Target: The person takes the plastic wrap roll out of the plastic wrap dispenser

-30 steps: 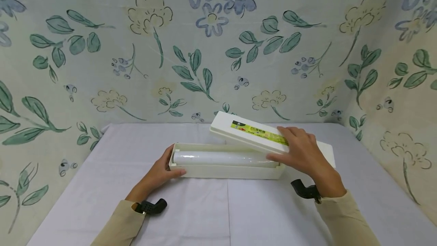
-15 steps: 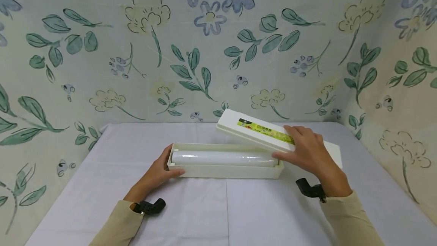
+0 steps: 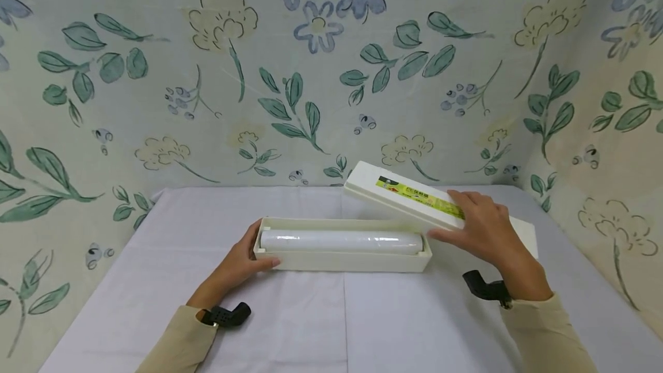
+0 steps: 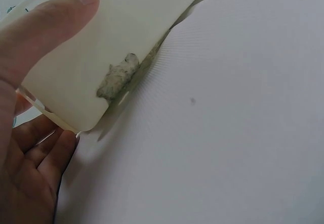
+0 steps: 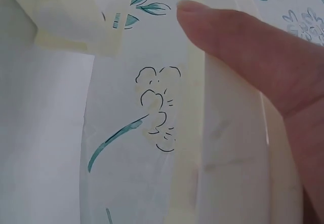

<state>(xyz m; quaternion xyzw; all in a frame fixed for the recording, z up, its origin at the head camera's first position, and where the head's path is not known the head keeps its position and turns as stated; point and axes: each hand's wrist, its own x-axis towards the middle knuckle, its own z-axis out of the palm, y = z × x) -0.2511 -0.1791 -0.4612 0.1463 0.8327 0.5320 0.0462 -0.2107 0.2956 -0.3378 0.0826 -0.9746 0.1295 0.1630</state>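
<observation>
A long white plastic cling film box (image 3: 352,262) lies lengthwise on the table, with a shiny roll of cling film (image 3: 342,240) inside it. My left hand (image 3: 239,258) holds its left end, the thumb (image 4: 50,29) on the front wall and the fingers behind and under the end in the left wrist view. Up and to the right, my right hand (image 3: 484,229) grips the box's white lid (image 3: 365,176), which carries a yellow-green label (image 3: 419,195). The lid is tilted, its left end higher and over the box's right back corner. In the right wrist view the thumb (image 5: 238,36) presses the lid's side.
A white cloth (image 3: 290,321) with a centre crease covers the table. Behind and at the sides hang floral-print curtains (image 3: 331,102). A grey smudged patch (image 4: 120,77) shows on the box's lower front edge in the left wrist view. Both wrists wear black camera mounts (image 3: 228,315).
My right hand has carried the lid to the right, baring the right end of the box and roll. The left hand and the box stay nearly where they were.
</observation>
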